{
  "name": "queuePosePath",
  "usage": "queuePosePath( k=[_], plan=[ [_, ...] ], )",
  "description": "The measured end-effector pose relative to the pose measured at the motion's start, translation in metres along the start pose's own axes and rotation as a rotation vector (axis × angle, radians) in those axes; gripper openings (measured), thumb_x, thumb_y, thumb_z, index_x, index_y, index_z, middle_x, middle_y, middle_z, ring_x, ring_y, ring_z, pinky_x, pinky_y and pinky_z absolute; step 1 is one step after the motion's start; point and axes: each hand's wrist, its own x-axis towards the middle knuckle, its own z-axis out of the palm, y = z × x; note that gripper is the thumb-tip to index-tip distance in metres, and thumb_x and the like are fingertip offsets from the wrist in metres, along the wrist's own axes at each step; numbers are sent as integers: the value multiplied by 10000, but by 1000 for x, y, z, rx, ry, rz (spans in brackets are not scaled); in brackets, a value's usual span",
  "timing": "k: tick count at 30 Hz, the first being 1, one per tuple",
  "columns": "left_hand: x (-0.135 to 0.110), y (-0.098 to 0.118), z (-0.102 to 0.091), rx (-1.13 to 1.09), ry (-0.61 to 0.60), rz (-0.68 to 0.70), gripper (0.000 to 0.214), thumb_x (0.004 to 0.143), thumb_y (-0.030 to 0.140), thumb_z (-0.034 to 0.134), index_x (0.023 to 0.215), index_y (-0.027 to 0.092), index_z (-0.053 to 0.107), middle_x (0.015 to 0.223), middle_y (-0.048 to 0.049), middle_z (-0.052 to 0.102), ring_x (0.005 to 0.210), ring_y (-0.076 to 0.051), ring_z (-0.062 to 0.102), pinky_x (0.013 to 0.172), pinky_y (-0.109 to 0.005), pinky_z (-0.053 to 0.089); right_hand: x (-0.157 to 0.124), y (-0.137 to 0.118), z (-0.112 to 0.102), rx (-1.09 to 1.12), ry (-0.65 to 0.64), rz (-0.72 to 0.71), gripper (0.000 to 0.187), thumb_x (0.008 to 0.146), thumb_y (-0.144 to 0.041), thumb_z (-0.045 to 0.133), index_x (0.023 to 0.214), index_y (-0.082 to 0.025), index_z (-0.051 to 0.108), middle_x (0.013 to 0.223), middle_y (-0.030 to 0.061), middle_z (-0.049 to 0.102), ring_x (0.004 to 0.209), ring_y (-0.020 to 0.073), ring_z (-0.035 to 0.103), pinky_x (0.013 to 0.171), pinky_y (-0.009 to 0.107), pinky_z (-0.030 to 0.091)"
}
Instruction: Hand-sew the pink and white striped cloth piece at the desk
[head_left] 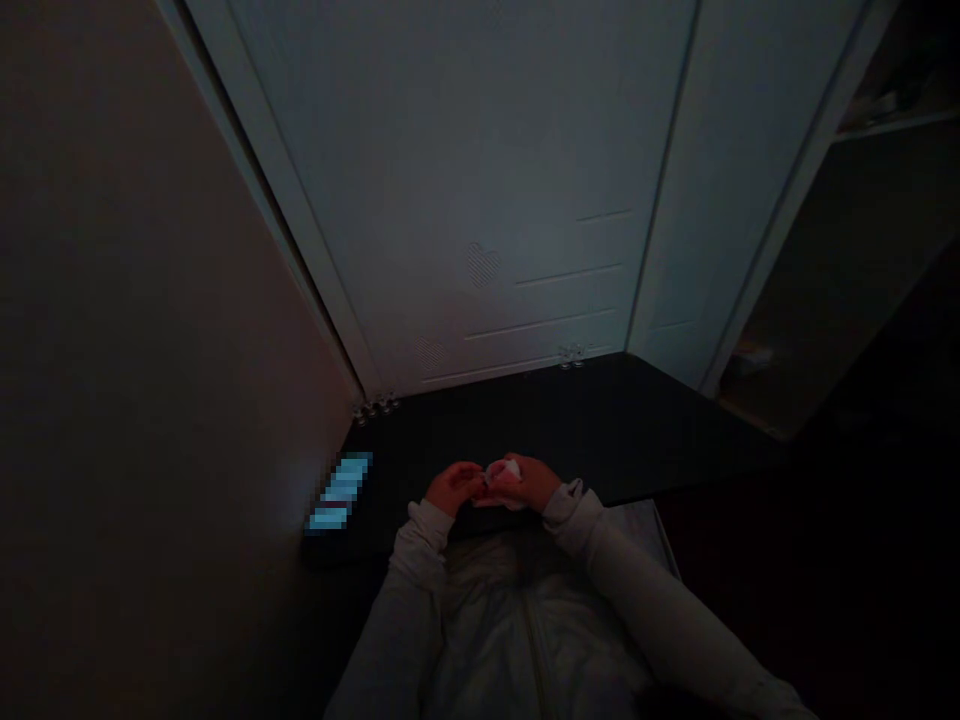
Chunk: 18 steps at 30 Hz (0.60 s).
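Cloth (495, 490) at your twelve o'clock seems mid-handling: your right hand (534, 482) curls around it; I can't tell your left hand (454, 488)'s grip. Next probably calls for steadying it.

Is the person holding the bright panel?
No, the left hand and right hand are at a pink-and-white item, while the bright panel lies apart, to the left.

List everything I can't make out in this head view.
All in the head view:
Pink-and-white item: identity, too small and dim; the right hand partly covers it.
Left hand: fingertip contact, lost in darkness.
Bright patch: contents, pixelated.
Shelf: items, shadowed; cut off by right edge.
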Motion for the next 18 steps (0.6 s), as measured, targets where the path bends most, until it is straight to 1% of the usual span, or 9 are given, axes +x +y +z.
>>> queuePosePath(
  k=[4, 7, 12, 15, 18],
  plan=[
    [0, -3, -2, -2, -19, 0, 365, 500, 313, 680, 797, 139, 559, 740, -35, 624, 684, -142, 576, 678, -289, 441, -1, -2, -1, -39, 9, 5, 330, 610, -436, 565, 798, -166, 588, 711, 16, 592, 639, 127, 527, 580, 224, 374],
    [1, -6, -4, -23, -20, -8, 384, 486, 317, 687, 801, 138, 562, 728, -32, 623, 649, -137, 576, 674, -297, 443, -2, -3, -1, -65, 16, 10, 345, 609, -461, 556, 791, -170, 593, 708, 22, 599, 639, 133, 531, 579, 229, 372],
    [0, -6, -2, -57, -4, -12, 384, 487, 311, 691, 801, 130, 565, 722, -35, 619, 612, -125, 571, 670, -301, 446, 0, -2, 0, -204, 116, 8, 355, 570, -490, 574, 706, -164, 609, 693, 52, 584, 676, 167, 517, 608, 263, 365],
    [-1, -3, -1, -72, 15, -29, 391, 473, 319, 695, 786, 127, 561, 709, -33, 616, 592, -123, 568, 650, -301, 450, 1, 0, 1, -155, 90, 7, 334, 579, -478, 571, 694, -167, 605, 692, 45, 589, 667, 160, 522, 604, 258, 370],
    [-1, -1, 0, -74, 31, -9, 389, 475, 326, 692, 780, 127, 554, 702, -30, 614, 583, -116, 562, 633, -287, 450, 0, 3, 1, -38, 53, 13, 340, 585, -451, 578, 762, -161, 589, 726, 31, 596, 673, 150, 531, 598, 248, 379]
  ],
)
